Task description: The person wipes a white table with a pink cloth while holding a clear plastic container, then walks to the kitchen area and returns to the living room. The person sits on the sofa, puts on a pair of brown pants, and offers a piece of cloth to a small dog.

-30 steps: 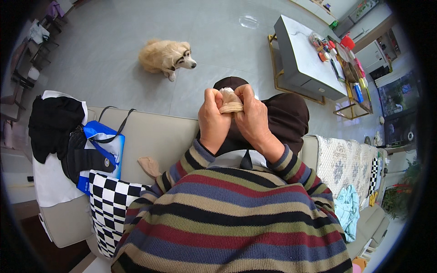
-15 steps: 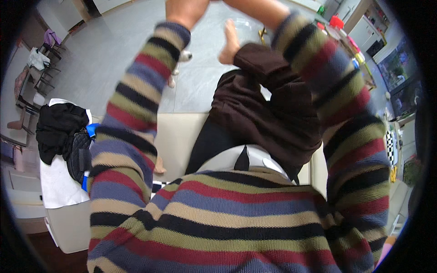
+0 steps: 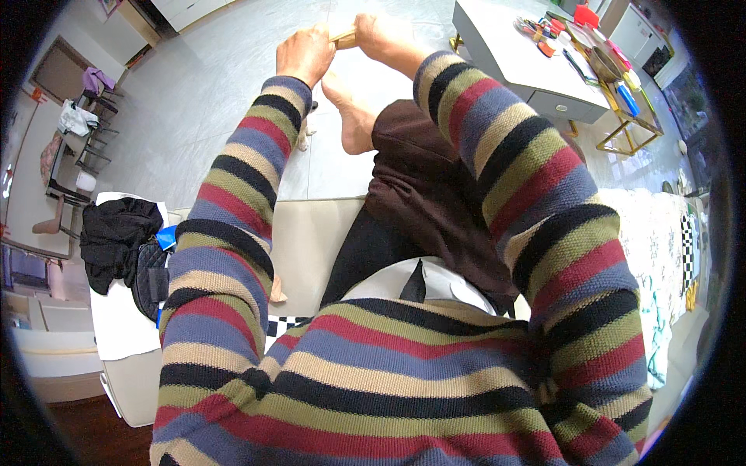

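Observation:
Both arms, in striped knit sleeves, reach up to the top of the view. My left hand (image 3: 305,54) is closed, its fingers curled round one end of a thin tan strip (image 3: 344,38). The other end runs into my right hand (image 3: 382,43), which is closed too, just to the right. Only a short length of the strip shows between the fists, so its kind cannot be told. Beneath the hands, my bare foot (image 3: 353,124) sticks out from a brown trouser leg (image 3: 420,179), the leg bent across my lap.
A white table (image 3: 505,54) with a drawer, bowls and tools stands at the far right. Black clothing (image 3: 116,237) and a quilted black bag (image 3: 151,272) lie on white cloth at left. Pale seat cushions (image 3: 303,233) are under me. Pale animal paws (image 3: 305,138) show on the floor.
My hands have come down into full view, and the strip between them now shows. My right forearm has swung inward to the left. The white table has come into view at the right.

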Tool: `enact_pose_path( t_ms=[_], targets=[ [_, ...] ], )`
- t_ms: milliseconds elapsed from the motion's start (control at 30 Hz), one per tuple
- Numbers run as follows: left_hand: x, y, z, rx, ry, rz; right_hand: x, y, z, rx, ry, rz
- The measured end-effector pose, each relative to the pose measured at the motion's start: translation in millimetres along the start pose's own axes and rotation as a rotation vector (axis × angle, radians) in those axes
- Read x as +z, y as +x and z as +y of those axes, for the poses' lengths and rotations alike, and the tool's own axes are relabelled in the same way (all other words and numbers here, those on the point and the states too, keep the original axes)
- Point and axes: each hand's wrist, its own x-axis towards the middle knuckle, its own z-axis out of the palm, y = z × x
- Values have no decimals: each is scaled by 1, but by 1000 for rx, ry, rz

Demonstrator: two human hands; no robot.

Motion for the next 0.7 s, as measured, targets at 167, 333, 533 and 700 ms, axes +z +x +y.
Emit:
enact_pose_path(
  t_ms=[167, 333, 533, 700],
  targets=[
    [39, 9, -19, -30, 38, -70, 5, 2, -5, 85, 258, -243],
    [73, 20, -44, -106, 11, -162, 59, 9, 0, -13, 239, -26],
    [128, 39, -74, -160, -6, -221, 154, 27, 0, -92, 263, 253],
    [168, 39, -80, -291, -144, -390, 183, 27, -4, 131, 355, -214]
  ],
)
